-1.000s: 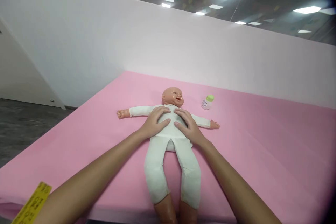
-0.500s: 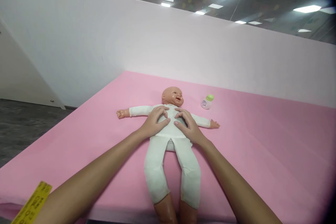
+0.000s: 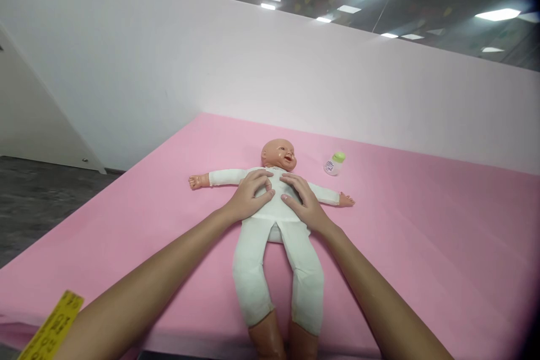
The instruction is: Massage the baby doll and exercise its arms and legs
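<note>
A baby doll [image 3: 276, 208] with a white cloth body lies face up, its arms spread out and its legs toward me. My left hand [image 3: 252, 196] rests on the left side of its chest, fingers and thumb apart. On the chest's other side lies my right hand [image 3: 304, 200], thumb and fingers likewise spread. A narrow strip of white cloth shows between the two hands. Neither hand grips anything. Beyond the doll's arm on the right stands a small clear bottle [image 3: 333, 165] with a green cap. The doll's feet are cut off by the frame.
A pink-covered table [image 3: 422, 236] lies under everything. Behind it runs a white partition wall [image 3: 295, 73]. Dark floor [image 3: 34, 202] shows at the left. A yellow strip with dark print [image 3: 54, 326] lies by my left forearm at the lower left.
The whole view has shifted very slightly. My hands keep their places on the doll's chest, and the doll and bottle look unmoved.
</note>
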A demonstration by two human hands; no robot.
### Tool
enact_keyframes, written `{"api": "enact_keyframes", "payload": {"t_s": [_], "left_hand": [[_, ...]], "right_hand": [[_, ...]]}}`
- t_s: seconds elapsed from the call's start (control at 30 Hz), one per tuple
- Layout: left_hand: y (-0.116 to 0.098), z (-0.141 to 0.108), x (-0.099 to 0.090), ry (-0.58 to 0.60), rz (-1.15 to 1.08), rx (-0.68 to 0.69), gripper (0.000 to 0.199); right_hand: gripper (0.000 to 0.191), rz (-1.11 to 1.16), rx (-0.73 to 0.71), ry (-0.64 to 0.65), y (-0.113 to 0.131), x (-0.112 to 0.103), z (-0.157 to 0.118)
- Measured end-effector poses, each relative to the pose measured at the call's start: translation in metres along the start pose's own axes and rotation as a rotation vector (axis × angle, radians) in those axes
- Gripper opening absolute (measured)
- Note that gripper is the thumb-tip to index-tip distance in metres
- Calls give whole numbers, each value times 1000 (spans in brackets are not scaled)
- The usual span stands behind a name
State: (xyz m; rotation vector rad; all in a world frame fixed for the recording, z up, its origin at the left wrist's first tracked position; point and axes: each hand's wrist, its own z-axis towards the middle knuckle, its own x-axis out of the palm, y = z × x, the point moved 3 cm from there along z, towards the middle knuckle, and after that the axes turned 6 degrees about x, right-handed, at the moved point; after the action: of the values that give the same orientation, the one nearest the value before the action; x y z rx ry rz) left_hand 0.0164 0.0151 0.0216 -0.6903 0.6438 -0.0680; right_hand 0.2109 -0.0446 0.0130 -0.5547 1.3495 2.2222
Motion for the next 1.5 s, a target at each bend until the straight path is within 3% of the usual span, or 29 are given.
{"api": "enact_keyframes", "payload": {"t_s": [0.17,0.33,0.57,0.7,0.87,0.97,1.03,1.27,1.37,1.43,1.5], "left_hand": [[2,-1,0,-10,2,16,12],[4,-1,2,-10,36,63,34],[2,0,2,-21,34,68,16],[-3,1,0,-54,53,33,5],[-6,-1,-1,-42,91,45,12],[-7,-3,0,-17,151,74,38],[-5,-4,1,-11,188,57,49],[-3,-2,2,-6,185,-11,15],[-2,-2,3,-7,180,-11,12],[-2,-3,2,-28,176,7,11],[-1,-4,2,-52,171,33,23]], "right_hand": [[42,-8,6,19,2,-1,-1],[57,-22,15,57,7,-3,-2],[21,38,32,-16,4,-3,1],[17,20,38,-19,3,-3,2],[39,7,10,37,8,-4,-2],[60,-21,21,77,9,-2,-4],[65,-40,40,80,8,-2,-4],[29,-49,53,-12,7,-1,2],[18,-40,55,-34,8,-1,3],[21,-23,46,-29,9,-2,2],[35,-8,32,6,10,-2,0]]}}
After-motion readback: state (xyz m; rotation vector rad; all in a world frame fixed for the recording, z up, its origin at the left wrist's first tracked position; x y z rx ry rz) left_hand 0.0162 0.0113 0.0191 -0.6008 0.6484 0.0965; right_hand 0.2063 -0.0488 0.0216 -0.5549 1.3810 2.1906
